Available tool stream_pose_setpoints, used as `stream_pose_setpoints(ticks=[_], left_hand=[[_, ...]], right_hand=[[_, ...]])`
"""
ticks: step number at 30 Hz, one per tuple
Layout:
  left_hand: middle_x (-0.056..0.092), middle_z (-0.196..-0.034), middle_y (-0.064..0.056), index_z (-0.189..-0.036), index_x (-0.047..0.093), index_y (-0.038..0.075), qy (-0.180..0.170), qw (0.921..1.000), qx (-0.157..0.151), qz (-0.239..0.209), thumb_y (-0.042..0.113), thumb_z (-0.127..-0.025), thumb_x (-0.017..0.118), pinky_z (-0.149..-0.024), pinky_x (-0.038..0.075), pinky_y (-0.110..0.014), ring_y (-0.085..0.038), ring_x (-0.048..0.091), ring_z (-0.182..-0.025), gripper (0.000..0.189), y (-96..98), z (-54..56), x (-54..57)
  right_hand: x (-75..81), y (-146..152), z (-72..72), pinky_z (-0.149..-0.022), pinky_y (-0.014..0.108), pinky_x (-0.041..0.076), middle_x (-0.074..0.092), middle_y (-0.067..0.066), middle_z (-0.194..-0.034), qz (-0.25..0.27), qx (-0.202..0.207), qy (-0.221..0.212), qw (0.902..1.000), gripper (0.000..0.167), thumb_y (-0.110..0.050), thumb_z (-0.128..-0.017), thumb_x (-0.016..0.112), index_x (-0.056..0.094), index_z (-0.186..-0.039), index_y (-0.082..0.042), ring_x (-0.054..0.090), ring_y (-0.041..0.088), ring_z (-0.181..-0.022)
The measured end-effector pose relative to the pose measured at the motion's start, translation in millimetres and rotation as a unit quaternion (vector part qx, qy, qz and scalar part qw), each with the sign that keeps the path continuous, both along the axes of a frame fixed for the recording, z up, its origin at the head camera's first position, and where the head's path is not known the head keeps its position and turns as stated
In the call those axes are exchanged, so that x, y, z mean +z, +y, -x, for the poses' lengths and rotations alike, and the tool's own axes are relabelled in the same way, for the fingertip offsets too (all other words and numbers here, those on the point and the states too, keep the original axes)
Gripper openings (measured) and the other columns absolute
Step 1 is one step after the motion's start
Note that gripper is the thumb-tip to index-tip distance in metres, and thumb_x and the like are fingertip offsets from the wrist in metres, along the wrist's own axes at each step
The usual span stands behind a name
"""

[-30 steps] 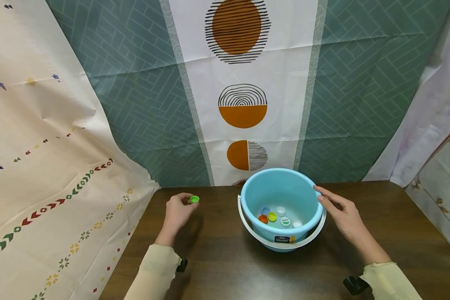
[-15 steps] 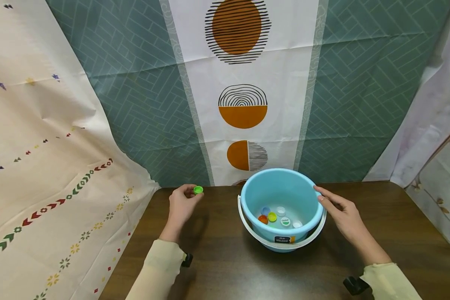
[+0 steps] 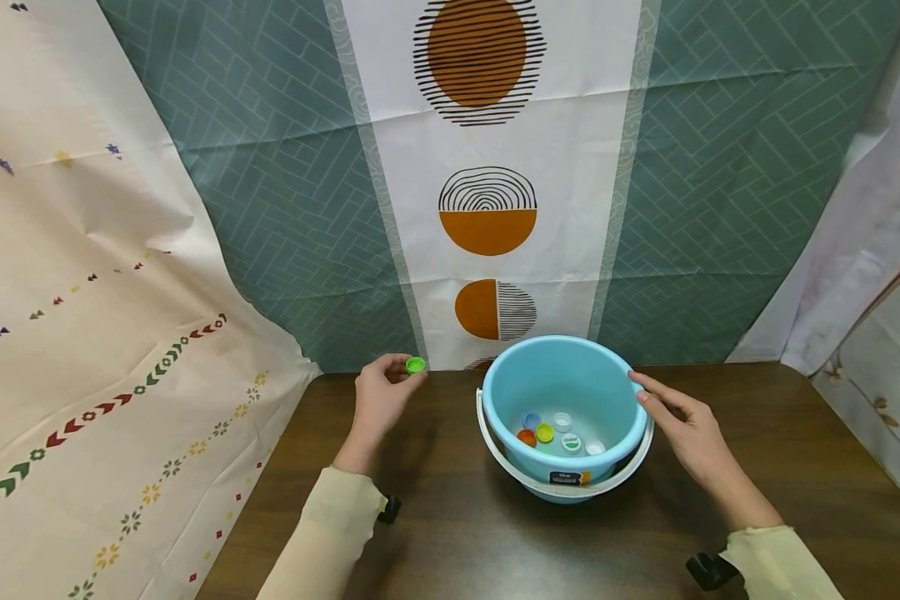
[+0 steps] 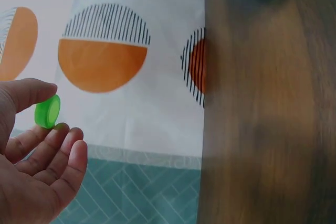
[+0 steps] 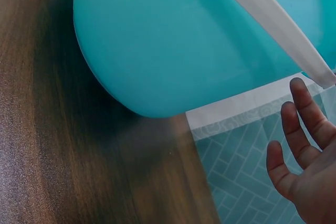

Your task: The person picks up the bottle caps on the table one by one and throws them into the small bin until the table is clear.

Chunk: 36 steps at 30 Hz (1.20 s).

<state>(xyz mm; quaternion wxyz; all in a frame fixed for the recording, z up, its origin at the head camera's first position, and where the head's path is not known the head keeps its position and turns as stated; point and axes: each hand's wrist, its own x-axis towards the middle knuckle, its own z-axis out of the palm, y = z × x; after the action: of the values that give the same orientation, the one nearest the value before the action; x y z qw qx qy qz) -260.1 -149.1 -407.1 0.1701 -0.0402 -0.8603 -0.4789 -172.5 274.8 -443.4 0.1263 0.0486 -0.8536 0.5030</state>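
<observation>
My left hand (image 3: 381, 398) pinches a small green bottle cap (image 3: 416, 365) between thumb and fingers, above the table's back left part. In the left wrist view the green cap stands on edge between thumb and fingertips, the other fingers loosely bent. Right of it stands a light blue bucket (image 3: 562, 379) with its white handle (image 3: 525, 479) down at the front. Several caps lie inside the bucket, among them an orange cap (image 3: 527, 437) and a yellow cap (image 3: 544, 432). My right hand (image 3: 682, 425) rests its fingertips at the bucket's right rim, fingers extended.
The dark wooden table (image 3: 450, 542) ends at a patterned curtain (image 3: 487, 317) behind the bucket. A cream cloth with printed motifs (image 3: 135, 333) hangs along the left side. A pale cloth (image 3: 802, 308) hangs on the right.
My left hand has risen and moved right and farther back, toward the bucket, carrying the green bottle cap. The right hand and the bucket have stayed in place.
</observation>
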Motion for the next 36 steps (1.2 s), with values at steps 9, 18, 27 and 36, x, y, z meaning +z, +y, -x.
stream_pose_setpoints(ticks=[9,18,27,36], left_hand=[[0.067,-0.083,0.002,-0.097,0.069,0.017,0.018,0.9996,-0.016,-0.011,0.029,-0.075,0.078,-0.067,0.054,-0.028,-0.013,0.064,-0.075,0.026,20.5,0.0,4.9],[0.067,-0.083,0.002,-0.095,0.069,0.019,0.022,0.9989,-0.032,-0.027,0.031,-0.074,0.078,-0.067,0.055,-0.026,-0.012,0.064,-0.074,0.026,39.5,3.3,8.4],[0.068,-0.083,0.001,-0.095,0.07,0.018,0.031,0.9968,-0.061,-0.042,0.027,-0.075,0.076,-0.07,0.055,-0.026,-0.012,0.065,-0.077,0.023,58.7,1.6,19.2],[0.067,-0.088,0.003,-0.097,0.069,0.019,0.028,0.9949,-0.088,-0.041,0.03,-0.078,0.073,-0.069,0.055,-0.027,-0.011,0.064,-0.081,0.022,79.5,-0.5,29.3]], right_hand=[[0.5,-0.5,0.4,-0.083,0.004,0.039,0.053,-0.001,-0.137,0.0,-0.002,0.0,1.0,0.039,-0.038,-0.096,0.048,0.051,-0.134,-0.031,0.046,-0.016,-0.111],[0.5,0.5,1.5,-0.083,0.004,0.039,0.052,-0.001,-0.138,-0.001,-0.006,-0.003,1.0,0.039,-0.039,-0.096,0.048,0.051,-0.134,-0.031,0.046,-0.017,-0.111],[0.8,0.5,1.9,-0.083,0.005,0.04,0.053,-0.003,-0.137,0.002,0.0,0.002,1.0,0.039,-0.037,-0.096,0.049,0.052,-0.134,-0.03,0.047,-0.016,-0.111],[0.3,2.0,2.2,-0.083,0.005,0.04,0.052,-0.002,-0.137,-0.002,-0.001,-0.001,1.0,0.039,-0.038,-0.096,0.048,0.051,-0.134,-0.031,0.046,-0.016,-0.111]])
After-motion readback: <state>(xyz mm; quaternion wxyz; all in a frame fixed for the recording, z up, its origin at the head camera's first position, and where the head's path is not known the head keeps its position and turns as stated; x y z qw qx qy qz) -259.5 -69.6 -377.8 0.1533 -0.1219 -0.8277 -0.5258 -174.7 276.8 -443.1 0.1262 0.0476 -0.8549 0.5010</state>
